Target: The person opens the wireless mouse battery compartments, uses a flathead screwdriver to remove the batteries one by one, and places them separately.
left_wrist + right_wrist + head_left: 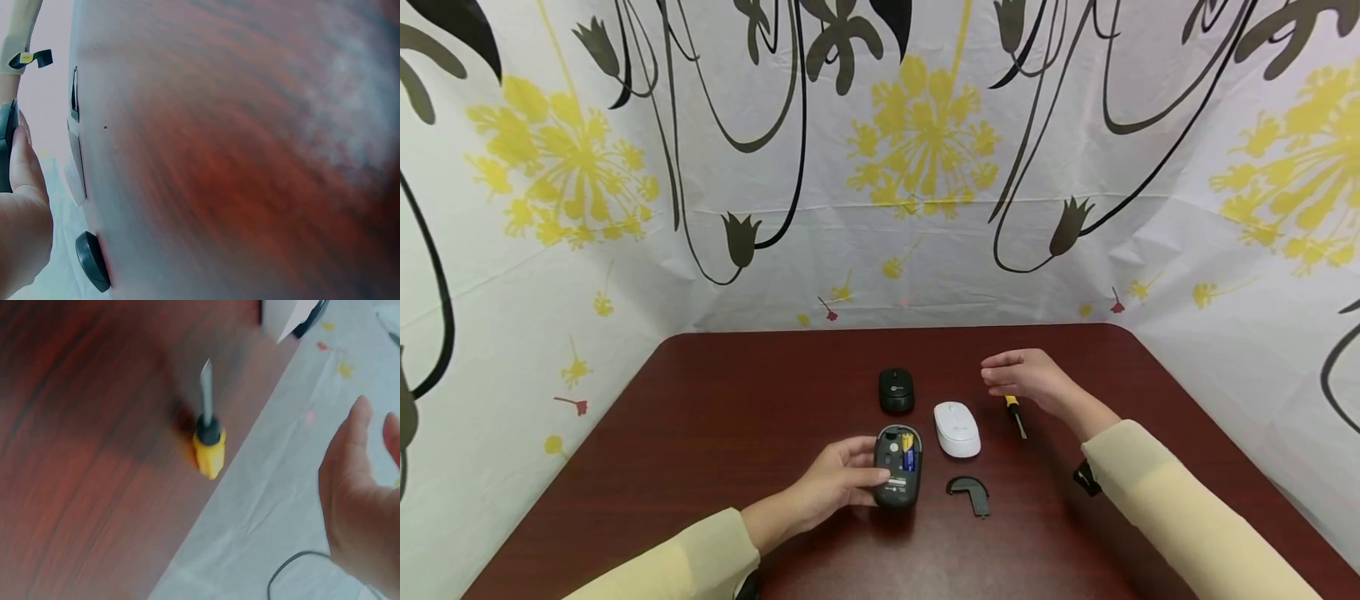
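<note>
My left hand (842,475) grips a black computer mouse (891,492) underside up, thumb across its lower part. Its battery bay lies uncovered and a gold-and-blue battery (908,452) shows inside. To the right of that mouse, a dark hooked battery cover (977,495) lies on the table. My right hand (1030,379) hovers at the far right with fingers extended, holding nothing. Just below it is a small screwdriver (209,440) with a yellow and black handle, apart from the fingers in the right wrist view.
A white mouse (957,430) sits on the dark red wooden table (760,383), between the held mouse and the screwdriver. Behind it, slightly left, stands another black mouse (896,390). A patterned white cloth (820,283) hangs beyond the table's back and sides.
</note>
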`<action>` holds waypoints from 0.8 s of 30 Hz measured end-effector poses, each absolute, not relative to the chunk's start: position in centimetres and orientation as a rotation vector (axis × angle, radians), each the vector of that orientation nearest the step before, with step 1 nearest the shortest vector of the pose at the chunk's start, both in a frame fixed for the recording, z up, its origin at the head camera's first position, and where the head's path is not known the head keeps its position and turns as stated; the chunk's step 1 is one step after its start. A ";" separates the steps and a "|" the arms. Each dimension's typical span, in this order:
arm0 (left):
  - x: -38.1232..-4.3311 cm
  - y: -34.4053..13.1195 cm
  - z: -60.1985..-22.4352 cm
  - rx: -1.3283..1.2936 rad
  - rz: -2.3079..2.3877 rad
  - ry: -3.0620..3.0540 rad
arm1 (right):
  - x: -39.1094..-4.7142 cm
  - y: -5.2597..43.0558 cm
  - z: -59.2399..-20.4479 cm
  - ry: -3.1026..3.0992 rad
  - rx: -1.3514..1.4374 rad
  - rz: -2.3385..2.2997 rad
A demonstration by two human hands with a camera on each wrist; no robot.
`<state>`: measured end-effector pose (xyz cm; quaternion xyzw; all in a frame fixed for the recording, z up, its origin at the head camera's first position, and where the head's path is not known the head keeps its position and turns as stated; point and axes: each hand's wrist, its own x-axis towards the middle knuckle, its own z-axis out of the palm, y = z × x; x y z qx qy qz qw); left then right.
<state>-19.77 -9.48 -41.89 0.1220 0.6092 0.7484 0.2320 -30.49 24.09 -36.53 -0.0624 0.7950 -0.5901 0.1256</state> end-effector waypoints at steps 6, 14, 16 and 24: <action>-19.8 -9.4 -42.1 0.332 2.062 1.671 | -28.9 22.1 -36.6 2.206 -0.347 -1.773; -19.9 -9.2 -42.1 0.319 2.048 1.676 | -27.4 19.4 -37.0 2.089 -0.518 -1.742; -19.9 -9.2 -42.1 0.313 2.045 1.680 | -27.2 18.9 -37.2 2.058 -0.575 -1.716; -19.9 -9.1 -42.1 0.314 2.038 1.684 | -26.6 17.8 -37.8 1.977 -0.749 -1.624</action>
